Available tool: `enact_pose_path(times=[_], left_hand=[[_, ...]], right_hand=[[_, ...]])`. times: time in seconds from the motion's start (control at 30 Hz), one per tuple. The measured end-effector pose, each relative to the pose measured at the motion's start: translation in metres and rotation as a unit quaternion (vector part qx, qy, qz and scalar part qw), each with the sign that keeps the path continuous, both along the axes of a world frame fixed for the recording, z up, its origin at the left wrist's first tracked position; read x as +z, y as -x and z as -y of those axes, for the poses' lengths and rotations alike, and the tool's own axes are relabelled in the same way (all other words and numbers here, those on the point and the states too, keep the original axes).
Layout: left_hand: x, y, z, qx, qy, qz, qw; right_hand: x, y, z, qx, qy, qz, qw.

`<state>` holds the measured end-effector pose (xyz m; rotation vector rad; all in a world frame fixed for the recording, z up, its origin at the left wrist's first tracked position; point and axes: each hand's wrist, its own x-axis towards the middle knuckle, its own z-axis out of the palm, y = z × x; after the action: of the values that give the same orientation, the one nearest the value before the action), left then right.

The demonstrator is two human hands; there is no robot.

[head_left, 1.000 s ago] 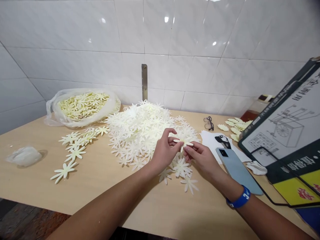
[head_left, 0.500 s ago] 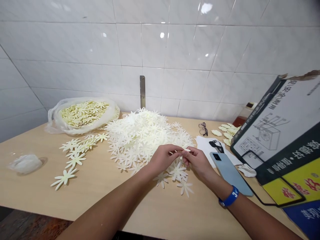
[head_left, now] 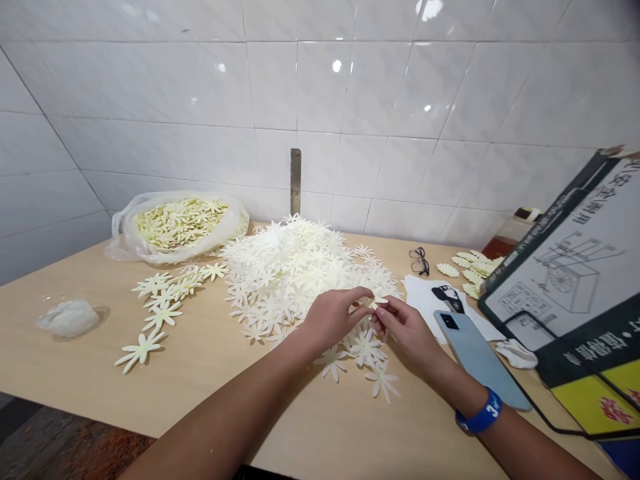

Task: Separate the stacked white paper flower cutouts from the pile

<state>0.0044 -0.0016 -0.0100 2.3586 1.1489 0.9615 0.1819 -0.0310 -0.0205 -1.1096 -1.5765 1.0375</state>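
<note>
Just in front of a heaped pile of pale flower-shaped cutouts (head_left: 300, 260), my two hands meet. A small pale flower cutout (head_left: 379, 302) is between their fingertips, mostly hidden by the fingers. My right hand (head_left: 407, 327), with a blue wristband (head_left: 480, 412), pinches it between thumb and fingers. My left hand (head_left: 335, 319) has its curved thumb and index finger at the cutout's left side. Below the hands, several loose flower cutouts (head_left: 383, 380) lie flat on the table. Further left is an overlapping row of yellower flower cutouts (head_left: 163, 313).
A plastic bag (head_left: 117, 233) full of yellowish cutouts stands back left, a clear plastic bundle (head_left: 70, 319) at far left. To the right are a light blue phone (head_left: 485, 363), glasses (head_left: 419, 261), white paper (head_left: 417, 293), scalloped pieces (head_left: 473, 267), a bottle (head_left: 510, 233) and a large printed box (head_left: 575, 267).
The view has turned slightly left, so everything sits further right in the picture. My left index finger has lifted a little from the thumb; the cutout stays at my fingertips.
</note>
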Motion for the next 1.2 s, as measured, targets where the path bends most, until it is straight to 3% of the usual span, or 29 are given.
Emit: enact_pose_path(times=[0.3, 0.5, 0.63, 0.73, 0.87, 1.0, 1.07, 1.2], left_hand=[[0.001, 0.002, -0.003, -0.015, 0.011, -0.013, 1.0], [0.002, -0.001, -0.001, -0.04, 0.105, 0.125, 0.986], [0.004, -0.006, 0.0, -0.053, 0.221, 0.236, 0.945], [0.008, -0.006, -0.002, -0.034, 0.295, 0.321, 0.899], [0.015, -0.002, -0.007, 0.008, 0.35, 0.48, 0.804], [0.018, 0.003, -0.009, -0.018, 0.419, 0.565, 0.711], [0.02, 0.003, -0.01, -0.019, 0.425, 0.573, 0.7], [0.024, 0.007, -0.014, 0.009, 0.392, 0.589, 0.706]], right_hand=[[-0.003, -0.004, -0.002, -0.016, 0.014, 0.031, 0.999], [-0.007, -0.008, -0.006, -0.008, 0.05, -0.007, 0.999], [-0.008, -0.009, -0.005, 0.024, 0.058, -0.002, 0.998], [-0.008, -0.009, -0.005, 0.009, 0.033, 0.011, 0.999], [-0.005, -0.011, -0.007, -0.042, 0.012, 0.019, 0.999], [-0.003, -0.011, -0.008, -0.048, -0.006, 0.028, 0.998], [-0.003, -0.011, -0.007, -0.047, -0.011, 0.026, 0.998], [-0.004, -0.01, -0.007, -0.043, -0.005, 0.016, 0.999]])
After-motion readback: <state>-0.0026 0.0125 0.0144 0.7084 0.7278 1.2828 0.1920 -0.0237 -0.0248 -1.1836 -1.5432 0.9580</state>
